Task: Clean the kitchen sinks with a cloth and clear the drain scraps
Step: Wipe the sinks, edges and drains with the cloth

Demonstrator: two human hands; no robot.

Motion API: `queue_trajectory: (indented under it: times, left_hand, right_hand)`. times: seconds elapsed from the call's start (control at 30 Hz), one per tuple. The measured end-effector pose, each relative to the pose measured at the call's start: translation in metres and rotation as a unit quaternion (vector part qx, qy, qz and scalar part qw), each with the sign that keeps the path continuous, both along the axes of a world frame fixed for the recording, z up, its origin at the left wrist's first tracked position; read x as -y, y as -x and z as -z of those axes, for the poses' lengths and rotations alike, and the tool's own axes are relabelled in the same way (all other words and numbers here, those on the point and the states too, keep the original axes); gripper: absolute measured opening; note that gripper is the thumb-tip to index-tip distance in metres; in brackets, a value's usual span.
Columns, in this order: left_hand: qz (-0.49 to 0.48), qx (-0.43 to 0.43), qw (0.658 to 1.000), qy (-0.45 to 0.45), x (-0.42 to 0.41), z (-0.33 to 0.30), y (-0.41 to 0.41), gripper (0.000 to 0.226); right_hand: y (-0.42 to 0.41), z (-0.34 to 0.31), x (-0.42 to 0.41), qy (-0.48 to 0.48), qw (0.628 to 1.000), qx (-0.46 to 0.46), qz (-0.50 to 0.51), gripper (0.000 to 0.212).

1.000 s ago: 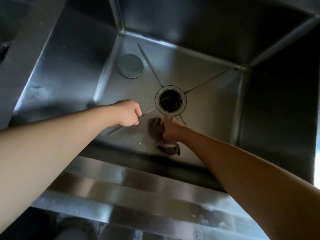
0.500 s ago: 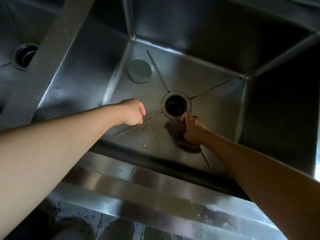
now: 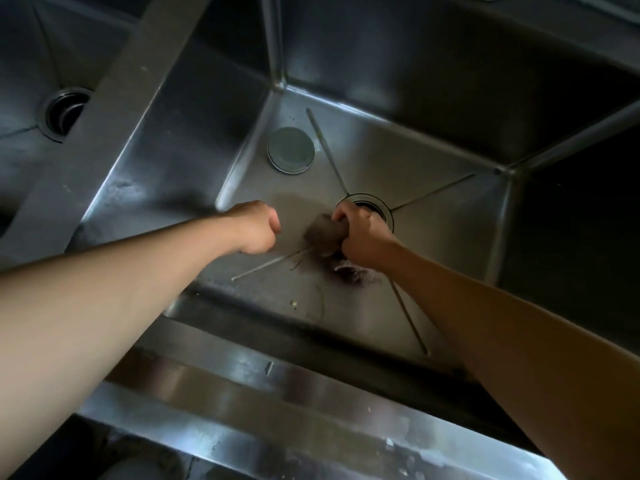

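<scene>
- Far left: second sink drain (image 3: pixel 64 114), in the neighbouring basin, well apart from both hands.
- Left hand (image 3: pixel 258 226): curled into a fist low over the sink floor (image 3: pixel 443 220), holding nothing visible.
- Pale scrap (image 3: pixel 293 303) and thin dark strands (image 3: pixel 320 301): on the floor near the front wall, toward the body from both hands, between them, probably nearer the left.
- Cloth (image 3: pixel 323 233): bunched, clamped in right hand (image 3: pixel 363 237), at the near-left rim of drain (image 3: pixel 379 211).

brushed, glossy steel sink (image 3: pixel 433 143); soft brown cloth (image 3: pixel 323 233); matt metal stopper (image 3: pixel 291 150)
</scene>
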State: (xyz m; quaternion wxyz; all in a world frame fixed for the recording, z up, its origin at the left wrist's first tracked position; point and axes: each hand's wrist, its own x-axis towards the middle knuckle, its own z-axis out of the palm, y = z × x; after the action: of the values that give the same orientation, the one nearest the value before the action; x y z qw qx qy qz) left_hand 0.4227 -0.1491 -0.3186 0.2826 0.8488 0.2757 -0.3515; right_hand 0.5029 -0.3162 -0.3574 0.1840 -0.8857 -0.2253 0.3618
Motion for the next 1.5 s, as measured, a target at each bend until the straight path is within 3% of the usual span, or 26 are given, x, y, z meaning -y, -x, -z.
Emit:
queue_trajectory:
  times: [0.13, 0.3, 0.47, 0.77, 0.9, 1.17, 1.33, 1.5]
  left_hand:
    - [-0.014, 0.005, 1.000, -0.007, -0.007, -0.003, 0.003, 0.034]
    - [-0.049, -0.009, 0.999, 0.002, -0.020, -0.005, 0.013, 0.020]
    - [-0.067, -0.013, 0.998, 0.006, -0.022, -0.016, 0.020, 0.019]
    - [-0.036, -0.037, 0.998, -0.025, -0.031, -0.030, 0.028, 0.030]
    - [-0.031, -0.037, 0.998, -0.045, -0.037, -0.031, 0.031, 0.023]
    - [-0.031, -0.049, 0.997, -0.047, -0.045, -0.032, 0.040, 0.036]
    - [-0.057, -0.044, 0.996, -0.054, -0.034, -0.037, 0.044, 0.034]
    - [-0.089, 0.000, 0.991, -0.099, -0.047, -0.039, 0.045, 0.031]
  right_hand:
    - [-0.006, 0.011, -0.021, 0.048, 0.995, 0.016, -0.085, 0.053]
    - [0.021, 0.022, -0.018, 0.042, 0.987, 0.014, -0.158, 0.063]
    - [0.041, 0.018, -0.013, 0.046, 0.962, -0.041, -0.266, 0.060]
    - [0.019, -0.007, -0.085, -0.069, 0.975, -0.025, -0.208, 0.033]
    - [0.035, 0.023, -0.115, -0.063, 0.956, 0.008, -0.288, 0.046]
    - [0.065, 0.032, -0.091, -0.061, 0.911, -0.008, -0.409, 0.045]
    - [0.056, 0.021, -0.076, -0.067, 0.937, -0.011, -0.343, 0.053]
    - [0.065, 0.016, -0.123, -0.122, 0.945, -0.079, -0.292, 0.061]
